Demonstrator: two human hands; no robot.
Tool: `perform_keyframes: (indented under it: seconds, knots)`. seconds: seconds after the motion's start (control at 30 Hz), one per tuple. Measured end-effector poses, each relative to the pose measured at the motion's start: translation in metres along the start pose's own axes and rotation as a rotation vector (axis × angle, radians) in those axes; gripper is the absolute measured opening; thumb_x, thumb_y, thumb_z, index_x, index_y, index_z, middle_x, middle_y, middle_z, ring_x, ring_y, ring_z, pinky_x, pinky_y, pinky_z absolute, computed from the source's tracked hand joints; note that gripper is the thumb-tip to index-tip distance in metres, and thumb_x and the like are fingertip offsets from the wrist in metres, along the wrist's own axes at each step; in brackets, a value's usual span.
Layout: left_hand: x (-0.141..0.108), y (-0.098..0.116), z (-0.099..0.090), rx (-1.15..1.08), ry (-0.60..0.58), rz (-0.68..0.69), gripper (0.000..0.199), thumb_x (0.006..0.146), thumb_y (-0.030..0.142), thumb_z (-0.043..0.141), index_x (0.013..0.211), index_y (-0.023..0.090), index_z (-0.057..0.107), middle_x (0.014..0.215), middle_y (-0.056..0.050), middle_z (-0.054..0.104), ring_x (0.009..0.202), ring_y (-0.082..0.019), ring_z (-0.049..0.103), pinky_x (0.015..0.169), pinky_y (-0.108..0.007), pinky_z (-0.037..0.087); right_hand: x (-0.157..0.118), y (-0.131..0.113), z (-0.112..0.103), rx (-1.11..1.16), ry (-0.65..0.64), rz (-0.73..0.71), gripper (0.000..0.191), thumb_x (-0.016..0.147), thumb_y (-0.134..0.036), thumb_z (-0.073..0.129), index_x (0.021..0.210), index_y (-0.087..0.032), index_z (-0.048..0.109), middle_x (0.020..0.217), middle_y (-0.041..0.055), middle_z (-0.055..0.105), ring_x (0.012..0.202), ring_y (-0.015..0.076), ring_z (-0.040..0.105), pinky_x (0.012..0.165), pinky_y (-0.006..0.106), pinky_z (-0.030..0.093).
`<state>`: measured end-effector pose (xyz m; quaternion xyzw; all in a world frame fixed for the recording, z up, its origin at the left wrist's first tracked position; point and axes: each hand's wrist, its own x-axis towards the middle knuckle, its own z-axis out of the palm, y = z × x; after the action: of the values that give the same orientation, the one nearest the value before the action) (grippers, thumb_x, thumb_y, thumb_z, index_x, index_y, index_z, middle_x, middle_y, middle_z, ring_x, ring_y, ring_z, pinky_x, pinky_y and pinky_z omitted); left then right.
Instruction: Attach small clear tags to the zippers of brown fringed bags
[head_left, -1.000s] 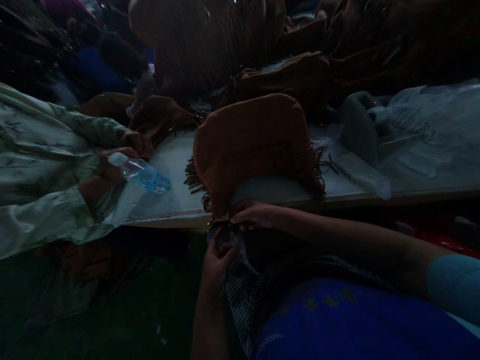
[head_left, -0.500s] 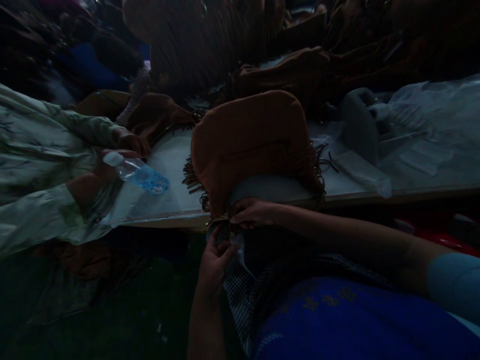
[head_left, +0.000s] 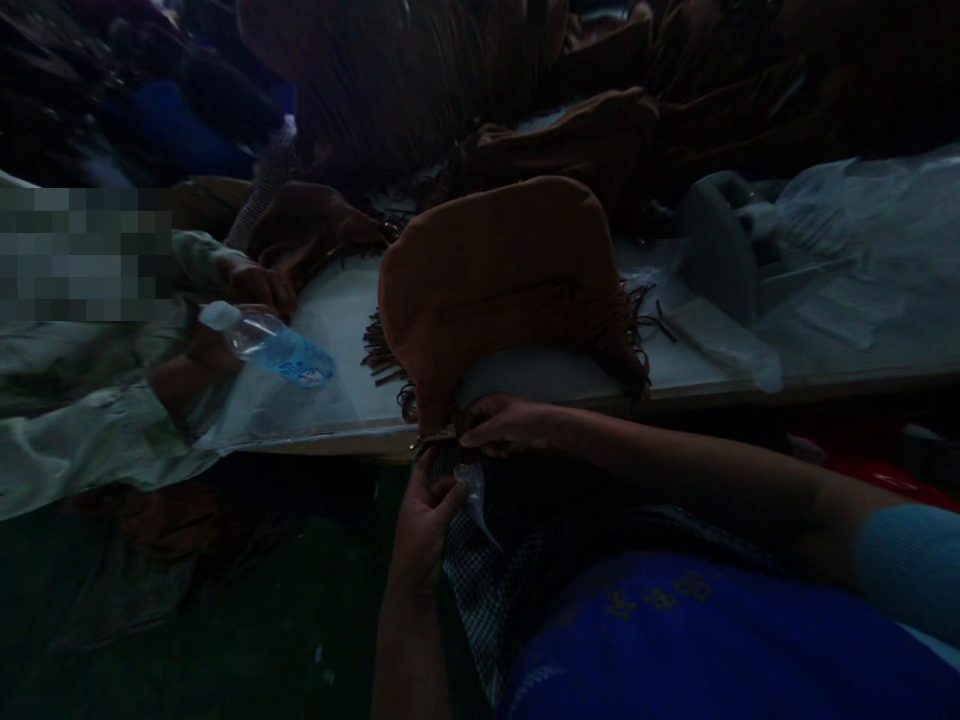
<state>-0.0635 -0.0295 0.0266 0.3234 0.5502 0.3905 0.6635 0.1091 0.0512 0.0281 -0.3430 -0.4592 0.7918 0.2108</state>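
A brown fringed bag lies on the worktable, its narrow strap end drooping over the front edge towards me. At that strap end there is a small metal fitting. My right hand is closed in a pinch on the strap beside the fitting. Just below, my left hand is closed, thumb against fingers, with a piece of clear plastic film hanging from its grip. Its upper fingers are close under the fitting; dim light hides whether they touch it.
On the left a co-worker's hand rests near a water bottle lying on the white worktable. More brown bags are piled behind. To the right are a grey tape dispenser and clear plastic sheeting.
My left hand has shifted very slightly, and the plastic film shows more clearly below its thumb. My right hand stays at the strap end. The bottle has moved slightly left.
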Motion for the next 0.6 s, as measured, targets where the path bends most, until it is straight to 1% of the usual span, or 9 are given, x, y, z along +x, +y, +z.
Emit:
perform_keyframes:
  seconds: [0.07,0.17,0.3,0.43,0.53,0.6]
  knots:
    - [0.001,-0.003,0.001,-0.006,0.02,0.012,0.079,0.062,0.027,0.073,0.132,0.024,0.036,0.07,0.001,0.061,0.065,-0.012,0.059,0.062,-0.023,0.046,0.0,0.0,0.0,0.001,0.007,-0.002,0.008,0.074,-0.016,0.058,0.069,-0.012,0.052,0.046,-0.0066,0.049,0.038,0.0032,0.041,0.039,0.015,0.031]
    - [0.002,-0.006,0.002,-0.018,0.035,0.026,0.075,0.065,0.027,0.072,0.131,0.025,0.036,0.076,-0.002,0.064,0.068,-0.014,0.061,0.064,-0.024,0.047,0.0,0.001,0.001,-0.009,0.027,-0.007,0.01,0.074,-0.018,0.059,0.069,-0.013,0.052,0.046,-0.0067,0.049,0.038,0.0036,0.042,0.039,0.015,0.031]
    - [0.003,-0.006,0.006,-0.042,0.077,0.033,0.072,0.065,0.028,0.072,0.129,0.023,0.039,0.092,-0.007,0.066,0.082,-0.018,0.063,0.073,-0.028,0.049,-0.001,-0.001,0.001,-0.088,0.053,-0.003,0.008,0.074,-0.018,0.058,0.07,-0.013,0.053,0.046,-0.0073,0.047,0.038,0.003,0.04,0.037,0.015,0.027]
    - [0.009,-0.009,0.014,-0.062,0.151,0.06,0.064,0.064,0.029,0.073,0.122,0.021,0.046,0.098,-0.008,0.065,0.091,-0.02,0.062,0.079,-0.03,0.049,-0.003,-0.004,0.0,-0.174,0.083,0.024,0.006,0.074,-0.018,0.058,0.072,-0.014,0.053,0.046,-0.0082,0.046,0.037,0.0023,0.036,0.036,0.015,0.025]
    - [0.017,-0.014,0.022,-0.136,0.21,0.081,0.057,0.062,0.029,0.074,0.114,0.021,0.053,0.099,-0.007,0.065,0.094,-0.021,0.061,0.081,-0.031,0.049,-0.004,-0.006,-0.003,-0.289,0.097,0.044,0.009,0.074,-0.023,0.058,0.072,-0.015,0.054,0.045,-0.0081,0.046,0.036,0.0029,0.037,0.037,0.016,0.025]
    - [0.022,-0.017,0.028,-0.193,0.243,0.091,0.051,0.062,0.028,0.075,0.109,0.022,0.056,0.1,-0.006,0.065,0.096,-0.02,0.061,0.082,-0.03,0.048,-0.006,-0.006,-0.005,-0.406,0.138,0.033,0.013,0.076,-0.027,0.056,0.073,-0.015,0.056,0.045,-0.0071,0.046,0.037,0.0039,0.037,0.038,0.016,0.025]
